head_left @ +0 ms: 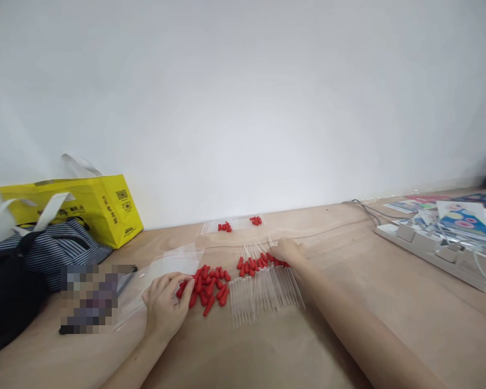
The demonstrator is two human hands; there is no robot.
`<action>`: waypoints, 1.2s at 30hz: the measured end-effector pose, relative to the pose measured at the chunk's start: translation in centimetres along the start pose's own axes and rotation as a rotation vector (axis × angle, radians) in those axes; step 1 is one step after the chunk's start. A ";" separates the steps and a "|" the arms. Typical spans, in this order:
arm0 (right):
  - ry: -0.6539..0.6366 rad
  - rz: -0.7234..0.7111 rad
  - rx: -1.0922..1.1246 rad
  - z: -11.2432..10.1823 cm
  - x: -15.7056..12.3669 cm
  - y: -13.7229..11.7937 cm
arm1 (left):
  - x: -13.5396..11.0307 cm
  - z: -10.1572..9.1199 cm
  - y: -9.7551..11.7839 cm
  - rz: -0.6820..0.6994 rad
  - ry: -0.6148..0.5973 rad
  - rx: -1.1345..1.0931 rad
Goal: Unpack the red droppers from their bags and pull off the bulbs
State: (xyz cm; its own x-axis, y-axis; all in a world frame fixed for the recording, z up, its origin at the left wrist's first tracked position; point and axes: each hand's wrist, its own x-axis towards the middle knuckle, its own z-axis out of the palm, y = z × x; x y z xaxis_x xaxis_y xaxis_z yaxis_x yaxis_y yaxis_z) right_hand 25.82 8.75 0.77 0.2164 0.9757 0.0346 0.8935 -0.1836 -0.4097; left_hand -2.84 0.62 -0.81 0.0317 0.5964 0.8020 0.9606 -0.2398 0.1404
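My left hand point(168, 300) is at the left edge of a loose pile of red rubber dropper bulbs point(208, 286), thumb and forefinger closed around a bulb there. My right hand point(287, 251) reaches to the right end of a row of droppers with red bulbs point(251, 265), whose thin clear tubes point toward the wall. Its fingers are curled down and partly hidden, so what they hold does not show clearly. Nearer me, below that row, bare clear dropper tubes point(263, 294) lie side by side, tips toward me.
Clear plastic bags point(162, 270) lie left of the bulbs. Near the wall is another bag with red-bulbed pieces point(235, 224). A yellow tote bag point(117, 210) and striped bag point(71, 243) stand left. A white power strip point(437, 254), cables and printed cards point(465, 219) are right.
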 end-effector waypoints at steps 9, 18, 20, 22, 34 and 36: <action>-0.014 -0.321 0.706 -1.2 -4.2 3.1 | -1.1 -1.0 4.4 0.258 -0.121 -0.160; -0.356 -0.328 1.434 0.9 -10.8 1.7 | -2.1 -0.3 7.5 0.389 -0.167 -0.248; -0.440 -0.353 1.501 1.4 -11.8 1.0 | -2.3 -0.3 7.9 0.403 -0.161 -0.271; -0.496 -0.377 1.536 1.8 -12.6 0.5 | -2.5 -0.3 8.3 0.431 -0.163 -0.294; -0.002 -0.555 0.972 0.6 -10.1 3.8 | -2.0 -0.6 8.8 0.336 -0.091 -0.410; 0.180 -0.774 0.631 0.3 -10.5 3.9 | -2.2 -0.5 9.0 0.322 -0.067 -0.446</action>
State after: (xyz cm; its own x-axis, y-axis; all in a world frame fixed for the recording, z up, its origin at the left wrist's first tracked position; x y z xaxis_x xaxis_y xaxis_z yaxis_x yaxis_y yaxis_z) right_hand 26.95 -2.14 -1.42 -0.2313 0.7579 0.6100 0.4540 0.6387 -0.6213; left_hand 5.57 -3.21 -0.98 0.3355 0.4832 0.8087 0.6899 -0.7105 0.1383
